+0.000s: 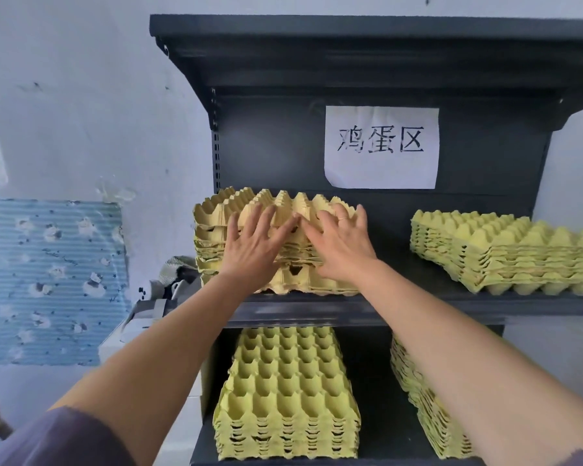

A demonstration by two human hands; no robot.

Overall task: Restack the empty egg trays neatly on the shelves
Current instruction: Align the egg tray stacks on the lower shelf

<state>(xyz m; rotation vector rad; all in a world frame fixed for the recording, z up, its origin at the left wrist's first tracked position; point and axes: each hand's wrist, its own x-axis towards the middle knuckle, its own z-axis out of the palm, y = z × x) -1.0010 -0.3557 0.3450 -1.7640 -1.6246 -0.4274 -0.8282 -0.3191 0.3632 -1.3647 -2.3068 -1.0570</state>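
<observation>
A stack of yellow cardboard egg trays (212,227) stands on the left of the upper shelf (418,307) of a dark metal rack. My left hand (253,243) presses flat against the stack's front, fingers spread and straight. My right hand (340,243) presses beside it the same way, a ring on one finger. Another stack of egg trays (505,253) lies on the right of the same shelf. On the lower shelf sit a stack (286,391) at the left and a second stack (431,418) at the right, partly hidden by my right forearm.
A white paper sign (381,148) with black characters hangs on the rack's back panel. The rack's top overhang (350,31) juts out above. Left of the rack are a pale wall, a blue patterned sheet (51,280) and some clutter (169,284).
</observation>
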